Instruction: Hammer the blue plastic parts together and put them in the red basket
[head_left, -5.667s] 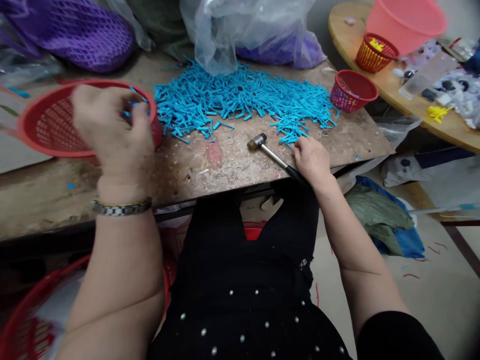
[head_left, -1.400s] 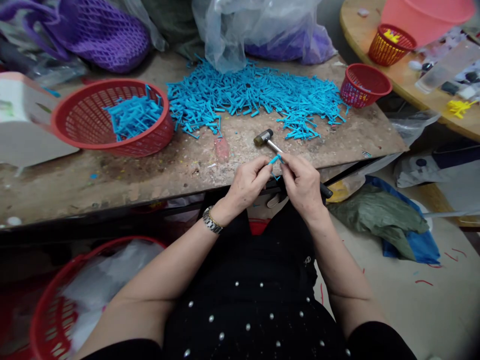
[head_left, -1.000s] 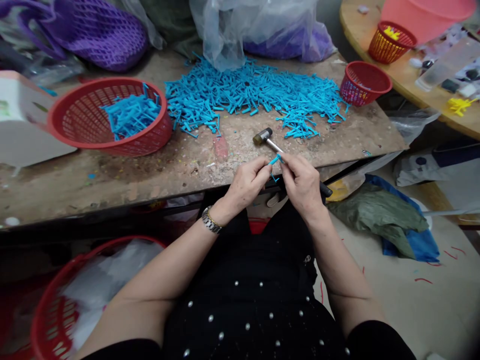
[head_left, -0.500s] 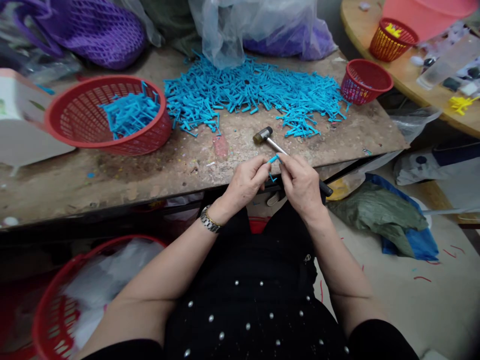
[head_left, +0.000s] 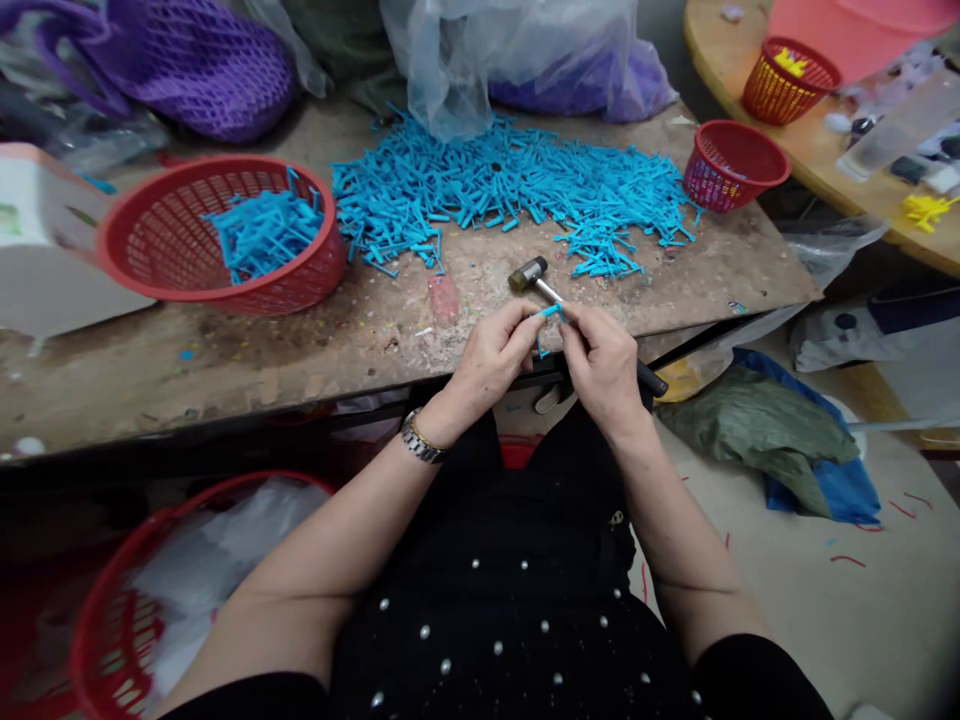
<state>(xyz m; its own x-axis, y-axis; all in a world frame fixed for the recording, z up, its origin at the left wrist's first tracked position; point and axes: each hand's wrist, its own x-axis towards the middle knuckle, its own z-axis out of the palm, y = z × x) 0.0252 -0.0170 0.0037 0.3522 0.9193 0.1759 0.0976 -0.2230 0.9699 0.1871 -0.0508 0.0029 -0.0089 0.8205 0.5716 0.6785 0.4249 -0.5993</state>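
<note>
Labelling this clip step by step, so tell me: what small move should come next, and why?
Tentatively, the right hand should press gently toward the left hand, since both appear to pinch one small blue piece that bridges the gap between them. Its finer details are too small to tell.

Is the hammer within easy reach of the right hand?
Probably yes: the hammer runs beneath the right hand, its handle end in view. That hand is pinching a blue piece, though, so it would likely need freeing first.
</note>
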